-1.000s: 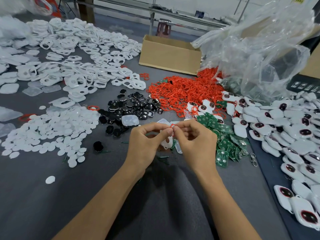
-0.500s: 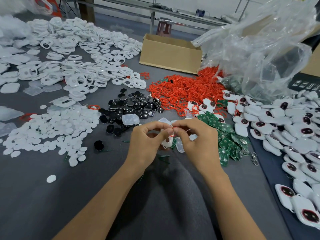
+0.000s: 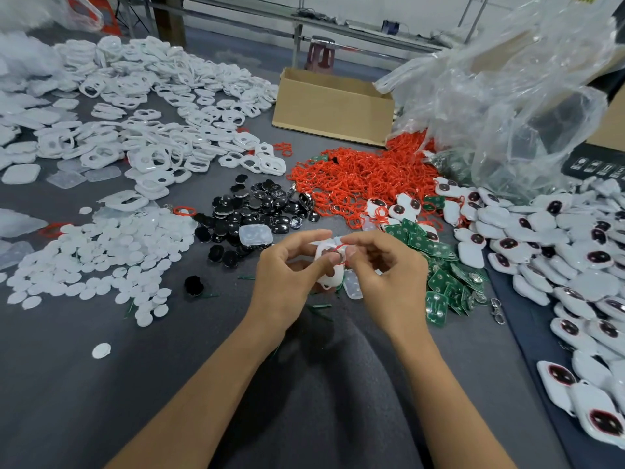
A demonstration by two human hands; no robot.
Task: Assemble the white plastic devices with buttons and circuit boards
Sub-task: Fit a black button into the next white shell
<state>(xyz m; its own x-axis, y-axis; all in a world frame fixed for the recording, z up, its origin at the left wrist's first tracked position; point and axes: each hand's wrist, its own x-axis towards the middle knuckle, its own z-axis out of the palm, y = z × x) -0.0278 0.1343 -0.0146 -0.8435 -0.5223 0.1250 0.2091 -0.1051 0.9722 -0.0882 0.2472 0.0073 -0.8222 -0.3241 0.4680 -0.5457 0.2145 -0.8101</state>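
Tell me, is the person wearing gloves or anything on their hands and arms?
No gloves. The left hand and right hand are bare, and no sleeves show anywhere above the wrists. I see no rings, watch or bracelet on either one.

Looked forward and down from the head (wide-angle, edges bowed) onto the grey table point(image 3: 67, 384). Sat close above the left hand point(image 3: 287, 282) and right hand point(image 3: 389, 275), cardboard box point(image 3: 333, 110) far behind.

Assembly workshop, grey table point(image 3: 67, 384) heaped with white shells point(image 3: 152, 106), circuit boards point(image 3: 439, 286), cardboard box point(image 3: 331, 110)
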